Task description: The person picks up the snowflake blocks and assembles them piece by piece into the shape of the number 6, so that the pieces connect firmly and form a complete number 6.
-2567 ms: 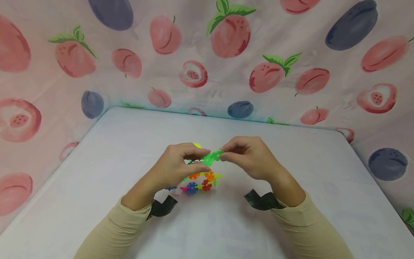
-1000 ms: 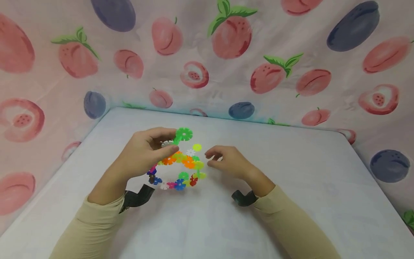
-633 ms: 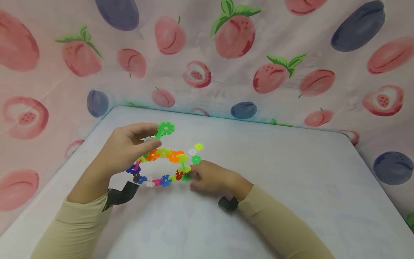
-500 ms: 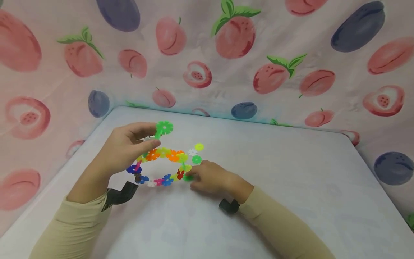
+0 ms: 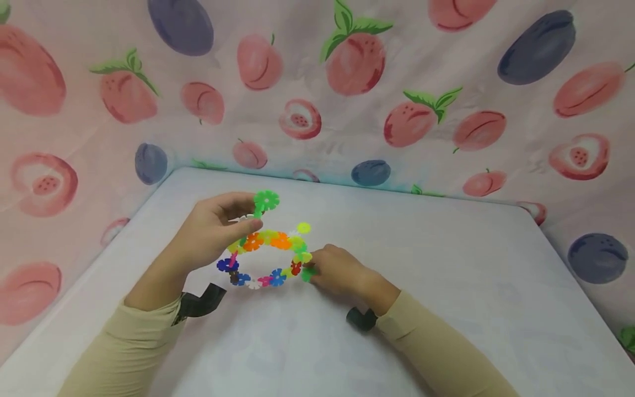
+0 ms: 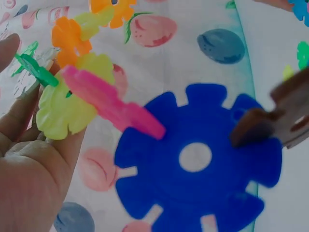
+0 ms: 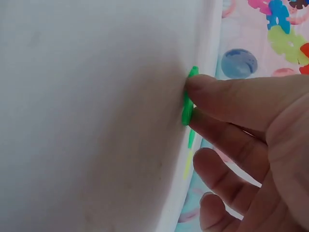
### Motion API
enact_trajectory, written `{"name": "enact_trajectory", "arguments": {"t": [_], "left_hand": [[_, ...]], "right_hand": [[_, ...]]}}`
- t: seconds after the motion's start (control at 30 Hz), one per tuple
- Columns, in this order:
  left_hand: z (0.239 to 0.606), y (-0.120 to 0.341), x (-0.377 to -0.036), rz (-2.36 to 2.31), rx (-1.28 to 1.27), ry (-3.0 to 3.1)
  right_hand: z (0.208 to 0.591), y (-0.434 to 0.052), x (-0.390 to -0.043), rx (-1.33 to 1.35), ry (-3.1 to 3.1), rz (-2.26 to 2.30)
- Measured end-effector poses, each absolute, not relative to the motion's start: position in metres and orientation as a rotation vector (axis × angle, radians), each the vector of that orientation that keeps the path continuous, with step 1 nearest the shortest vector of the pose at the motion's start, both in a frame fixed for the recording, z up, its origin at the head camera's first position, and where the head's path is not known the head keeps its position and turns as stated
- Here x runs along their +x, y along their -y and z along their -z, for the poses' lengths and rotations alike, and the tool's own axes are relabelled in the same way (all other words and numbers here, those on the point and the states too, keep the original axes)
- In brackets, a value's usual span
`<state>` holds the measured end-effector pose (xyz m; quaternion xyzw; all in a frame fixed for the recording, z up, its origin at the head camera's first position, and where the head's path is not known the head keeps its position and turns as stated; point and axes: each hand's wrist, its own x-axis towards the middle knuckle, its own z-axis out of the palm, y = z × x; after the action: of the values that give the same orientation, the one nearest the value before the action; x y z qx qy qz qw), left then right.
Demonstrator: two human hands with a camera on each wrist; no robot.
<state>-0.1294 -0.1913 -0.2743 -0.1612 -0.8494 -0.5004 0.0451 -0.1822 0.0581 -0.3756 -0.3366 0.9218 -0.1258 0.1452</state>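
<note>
My left hand (image 5: 210,229) holds up a ring-shaped chain of colourful snowflake discs (image 5: 253,242), thumb and fingers pinching its upper end. A bright green disc (image 5: 267,200) sticks out past those fingertips. In the left wrist view, a large blue disc (image 6: 207,121) of the chain is closest, joined to a pink disc (image 6: 106,99) and a brown one (image 6: 294,108). My right hand (image 5: 342,269) is low at the table, just right of the ring. Its thumb and index finger pinch a loose green disc (image 7: 189,101), seen edge-on in the right wrist view.
A yellow disc (image 5: 303,227) lies on the white table (image 5: 421,331) behind the ring, beside a partly covered white disc. Fruit-print cloth (image 5: 347,121) rises along the back and sides. Black straps (image 5: 200,301) stick out from both wrists.
My left hand moved the chain left from the middle, then slightly back right. My right hand let go of the chain, went down to the table and took hold of a green disc.
</note>
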Motion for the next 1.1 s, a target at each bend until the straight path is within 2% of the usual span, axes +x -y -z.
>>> {"name": "enact_trajectory", "arguments": {"t": [0.5,1.1], "left_hand": [[0.283,0.170,-0.134,1.664,-0.546,2.523],[0.292,0.159,-0.135,1.738,-0.610,2.526]], "right_hand": [[0.371,-0.087,-0.185,-0.740,-2.530,0.436],[0.375,-0.099,-0.192,-0.731,-2.494,0.420]]}}
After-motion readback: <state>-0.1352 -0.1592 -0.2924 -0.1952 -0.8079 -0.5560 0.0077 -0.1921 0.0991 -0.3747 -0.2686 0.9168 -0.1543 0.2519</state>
